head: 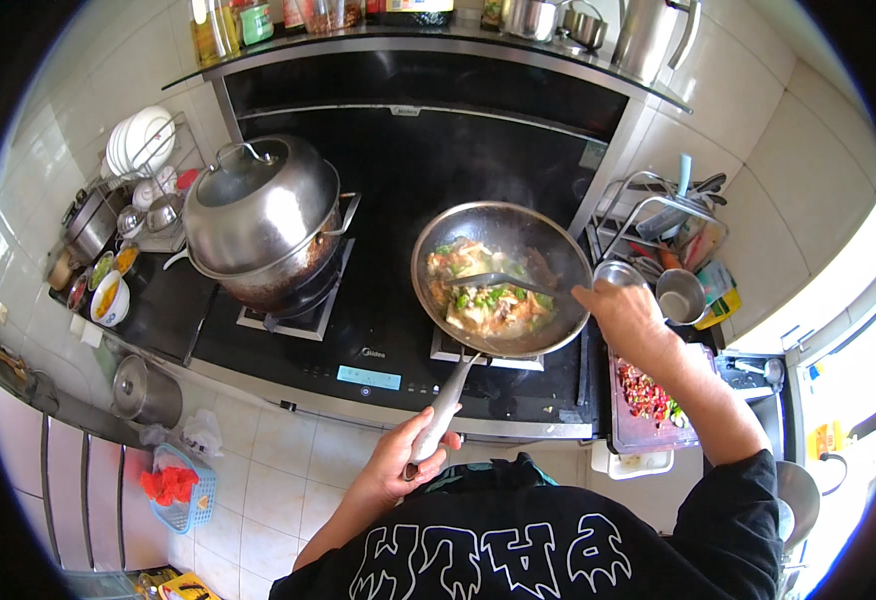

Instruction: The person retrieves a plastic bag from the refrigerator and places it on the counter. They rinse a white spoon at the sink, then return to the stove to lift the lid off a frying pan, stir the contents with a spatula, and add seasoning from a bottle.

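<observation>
My left hand (419,454) grips the metal handle (445,409) of a wok (535,229) on the right burner. In my right hand (622,311) is a dark spatula (494,280), its blade lying in the food and its grip end hidden by my fingers. The wok holds a cooked mix (483,300) of pale pieces, green pepper pieces and reddish-brown bits, with faint steam over it. On the left burner stands a large steel pot (273,277), covered by a domed lid (258,206).
Beside my right forearm lies a cutting board (625,439) with chopped red and green peppers. A utensil rack (655,199) and a steel cup (680,296) stand behind it. Small bowls (110,298) sit at the left. A glass shelf (408,31) overhangs the hob (273,367); a blue basket (202,499) is on the floor.
</observation>
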A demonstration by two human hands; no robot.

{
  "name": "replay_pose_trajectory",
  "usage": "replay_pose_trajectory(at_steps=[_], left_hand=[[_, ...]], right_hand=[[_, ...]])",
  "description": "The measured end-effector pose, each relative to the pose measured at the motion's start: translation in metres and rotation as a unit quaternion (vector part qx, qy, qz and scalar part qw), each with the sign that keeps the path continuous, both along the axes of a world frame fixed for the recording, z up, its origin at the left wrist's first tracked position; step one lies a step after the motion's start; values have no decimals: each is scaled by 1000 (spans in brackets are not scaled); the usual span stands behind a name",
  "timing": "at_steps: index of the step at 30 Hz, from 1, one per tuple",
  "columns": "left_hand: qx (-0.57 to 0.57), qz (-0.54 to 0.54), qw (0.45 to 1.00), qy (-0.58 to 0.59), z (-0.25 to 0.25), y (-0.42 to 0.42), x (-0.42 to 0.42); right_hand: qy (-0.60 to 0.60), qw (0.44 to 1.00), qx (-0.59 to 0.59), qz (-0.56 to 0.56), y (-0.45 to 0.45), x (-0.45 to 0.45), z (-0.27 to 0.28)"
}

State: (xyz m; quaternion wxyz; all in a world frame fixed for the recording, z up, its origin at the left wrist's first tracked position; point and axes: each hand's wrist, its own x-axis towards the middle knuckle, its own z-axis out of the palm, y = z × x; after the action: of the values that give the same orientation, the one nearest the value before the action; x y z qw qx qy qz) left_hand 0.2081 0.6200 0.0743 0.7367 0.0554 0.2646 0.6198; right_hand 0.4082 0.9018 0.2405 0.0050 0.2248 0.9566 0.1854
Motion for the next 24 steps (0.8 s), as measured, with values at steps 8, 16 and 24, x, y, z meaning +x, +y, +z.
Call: replay_pose_trajectory(at_steps=[8,16,24], left_hand=[[7,-17,1000,1,-1,1,-2],[12,-7,1000,-6,-4,-2,-6],[-1,-11,1000,-12,-3,-1,-5]], right_hand=[[2,990,-4,-141,60,-66,-46],[-67,998,13,-7,-1,-86,-25],[-150,989,11,-15,-57,-42,80]])
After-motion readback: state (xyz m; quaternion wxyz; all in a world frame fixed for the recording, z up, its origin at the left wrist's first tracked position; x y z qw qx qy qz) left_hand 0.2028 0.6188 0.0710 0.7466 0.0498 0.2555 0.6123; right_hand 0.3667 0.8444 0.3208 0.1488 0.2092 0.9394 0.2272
